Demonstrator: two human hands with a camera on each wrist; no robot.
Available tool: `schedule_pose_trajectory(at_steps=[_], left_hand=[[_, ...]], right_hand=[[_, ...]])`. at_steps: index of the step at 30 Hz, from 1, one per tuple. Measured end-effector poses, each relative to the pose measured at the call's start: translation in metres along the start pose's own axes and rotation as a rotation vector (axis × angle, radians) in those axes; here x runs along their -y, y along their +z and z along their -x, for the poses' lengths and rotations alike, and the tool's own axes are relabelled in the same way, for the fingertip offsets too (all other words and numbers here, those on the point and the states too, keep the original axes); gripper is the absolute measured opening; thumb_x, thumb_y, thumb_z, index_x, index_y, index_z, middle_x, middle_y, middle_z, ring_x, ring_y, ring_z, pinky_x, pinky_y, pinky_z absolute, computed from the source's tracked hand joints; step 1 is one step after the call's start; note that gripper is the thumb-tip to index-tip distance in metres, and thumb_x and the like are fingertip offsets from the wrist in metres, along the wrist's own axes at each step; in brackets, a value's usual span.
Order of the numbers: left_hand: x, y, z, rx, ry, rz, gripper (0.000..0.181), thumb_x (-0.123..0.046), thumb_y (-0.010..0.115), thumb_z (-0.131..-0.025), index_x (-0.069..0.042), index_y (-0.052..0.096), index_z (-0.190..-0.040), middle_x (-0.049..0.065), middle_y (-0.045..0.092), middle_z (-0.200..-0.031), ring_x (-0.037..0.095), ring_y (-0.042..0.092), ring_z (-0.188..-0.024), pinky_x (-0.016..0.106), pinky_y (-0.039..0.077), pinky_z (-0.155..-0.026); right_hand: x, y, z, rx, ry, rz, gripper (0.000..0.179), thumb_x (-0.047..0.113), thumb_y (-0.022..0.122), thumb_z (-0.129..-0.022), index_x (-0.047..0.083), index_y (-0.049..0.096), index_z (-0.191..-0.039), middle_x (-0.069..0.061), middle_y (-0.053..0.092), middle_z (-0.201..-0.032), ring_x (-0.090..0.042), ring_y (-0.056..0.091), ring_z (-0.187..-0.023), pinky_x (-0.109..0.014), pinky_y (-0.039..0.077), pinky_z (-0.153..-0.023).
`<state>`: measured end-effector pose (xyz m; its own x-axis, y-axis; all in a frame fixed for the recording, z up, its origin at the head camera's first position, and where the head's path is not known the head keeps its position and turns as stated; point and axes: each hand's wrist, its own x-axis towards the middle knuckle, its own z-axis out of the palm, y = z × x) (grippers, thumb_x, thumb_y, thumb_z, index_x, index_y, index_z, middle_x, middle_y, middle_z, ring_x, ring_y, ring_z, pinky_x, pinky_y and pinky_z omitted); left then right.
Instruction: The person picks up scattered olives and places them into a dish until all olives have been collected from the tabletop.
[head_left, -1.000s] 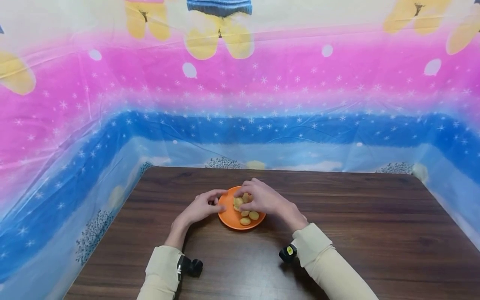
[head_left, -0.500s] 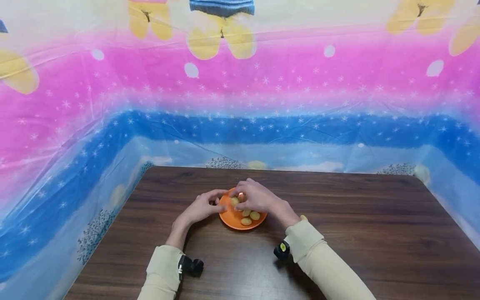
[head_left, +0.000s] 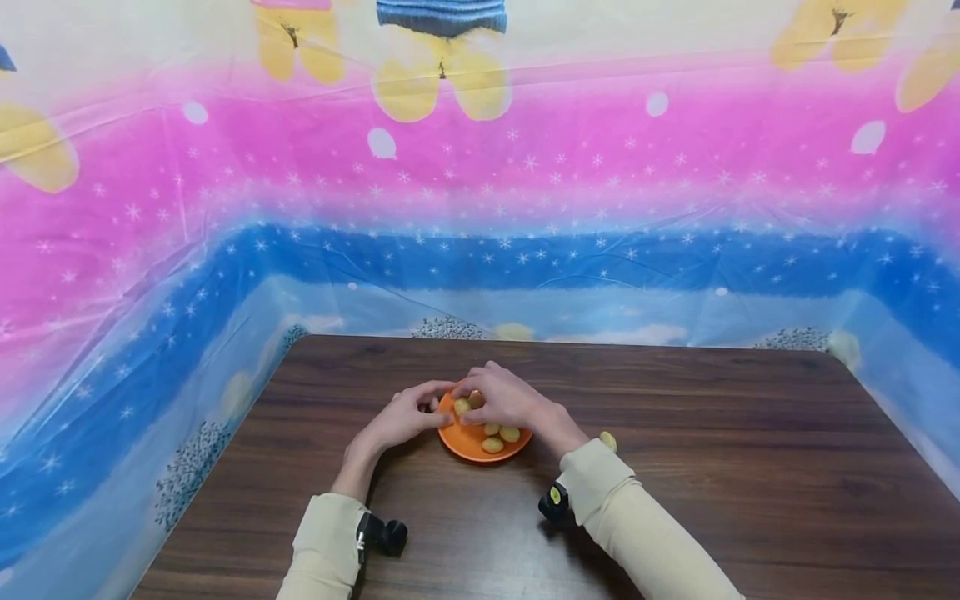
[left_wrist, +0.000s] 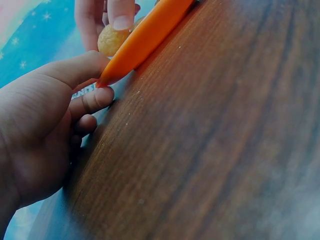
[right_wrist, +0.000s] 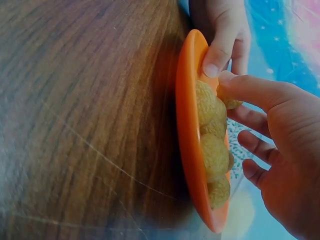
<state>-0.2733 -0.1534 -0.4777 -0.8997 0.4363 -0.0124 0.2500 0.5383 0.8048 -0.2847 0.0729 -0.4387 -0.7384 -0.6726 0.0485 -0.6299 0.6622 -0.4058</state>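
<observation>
An orange plate holds several round, wrinkled yellow balls, grouped mostly toward its right side. My left hand grips the plate's left rim; in the left wrist view its thumb lies over the edge and a finger below. Above the plate's left part, my right hand pinches one yellow ball between thumb and forefinger. The other fingers of that hand are loosely bent beside the plate. Part of the plate's far side is hidden under the right hand.
Another yellow ball lies on the dark wooden table, just beyond the right sleeve. A patterned pink and blue cloth hangs behind the table and along its sides.
My right hand has shifted left across the plate with the pinched ball. As its sleeve moved, the ball on the table came into view. My left hand has stayed at the rim.
</observation>
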Motion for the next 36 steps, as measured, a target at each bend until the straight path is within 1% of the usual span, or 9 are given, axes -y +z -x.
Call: schedule_pose_trajectory(at_steps=[4, 11, 16, 21, 26, 30, 36], left_hand=[[-0.001, 0.0, 0.0, 0.004, 0.0, 0.007, 0.052, -0.033, 0.071, -0.092, -0.028, 0.054, -0.14, 0.003, 0.057, -0.088, 0.018, 0.048, -0.074, 0.028, 0.035, -0.068], [0.0, 0.001, -0.001, -0.001, -0.003, 0.011, 0.052, -0.032, 0.071, -0.092, -0.027, 0.054, -0.141, 0.003, 0.057, -0.089, 0.018, 0.048, -0.074, 0.027, 0.036, -0.066], [0.0, 0.001, -0.001, -0.002, 0.001, 0.017, 0.052, -0.031, 0.071, -0.092, -0.025, 0.054, -0.141, 0.004, 0.057, -0.089, 0.018, 0.048, -0.074, 0.028, 0.035, -0.067], [-0.001, 0.0, -0.001, -0.004, -0.006, 0.003, 0.053, -0.031, 0.071, -0.092, -0.026, 0.054, -0.141, 0.004, 0.058, -0.089, 0.017, 0.048, -0.073, 0.028, 0.036, -0.067], [-0.001, 0.0, 0.0, -0.009, -0.017, 0.007, 0.054, -0.031, 0.072, -0.091, -0.025, 0.054, -0.142, 0.004, 0.057, -0.089, 0.019, 0.048, -0.074, 0.03, 0.035, -0.068], [0.0, 0.0, 0.0, -0.004, -0.018, 0.011, 0.054, -0.03, 0.072, -0.091, -0.025, 0.054, -0.142, 0.004, 0.057, -0.089, 0.018, 0.047, -0.074, 0.029, 0.035, -0.068], [0.0, 0.001, 0.001, -0.002, -0.015, 0.01, 0.054, -0.03, 0.072, -0.091, -0.026, 0.054, -0.142, 0.004, 0.056, -0.089, 0.017, 0.047, -0.073, 0.028, 0.036, -0.068]], right_hand=[[0.002, 0.002, -0.001, 0.002, 0.014, 0.023, 0.037, 0.034, 0.075, -0.089, 0.022, 0.071, -0.124, 0.003, 0.065, -0.125, -0.015, 0.045, -0.098, -0.03, 0.04, -0.083], [0.002, 0.006, -0.001, -0.005, 0.013, 0.065, 0.037, 0.034, 0.075, -0.089, 0.024, 0.071, -0.124, 0.003, 0.066, -0.125, -0.016, 0.043, -0.094, -0.031, 0.036, -0.08], [0.0, 0.008, 0.0, -0.008, 0.018, 0.054, 0.035, 0.034, 0.074, -0.089, 0.025, 0.072, -0.123, 0.004, 0.065, -0.127, -0.017, 0.041, -0.094, -0.031, 0.035, -0.079], [-0.001, 0.005, 0.005, -0.051, 0.01, 0.031, 0.033, 0.032, 0.074, -0.09, 0.024, 0.072, -0.121, 0.003, 0.064, -0.125, -0.017, 0.041, -0.096, -0.032, 0.035, -0.079], [-0.001, 0.002, 0.014, -0.097, -0.004, 0.013, 0.03, 0.029, 0.071, -0.092, 0.023, 0.072, -0.122, 0.003, 0.063, -0.119, -0.016, 0.041, -0.097, -0.031, 0.036, -0.079], [-0.004, 0.0, 0.027, -0.104, -0.01, -0.017, 0.03, 0.029, 0.069, -0.094, 0.021, 0.072, -0.123, 0.003, 0.064, -0.119, -0.016, 0.043, -0.096, -0.031, 0.039, -0.079], [-0.01, -0.005, 0.049, -0.123, 0.023, -0.075, 0.027, 0.025, 0.068, -0.094, 0.019, 0.072, -0.121, 0.003, 0.064, -0.118, -0.016, 0.046, -0.102, -0.036, 0.044, -0.088]])
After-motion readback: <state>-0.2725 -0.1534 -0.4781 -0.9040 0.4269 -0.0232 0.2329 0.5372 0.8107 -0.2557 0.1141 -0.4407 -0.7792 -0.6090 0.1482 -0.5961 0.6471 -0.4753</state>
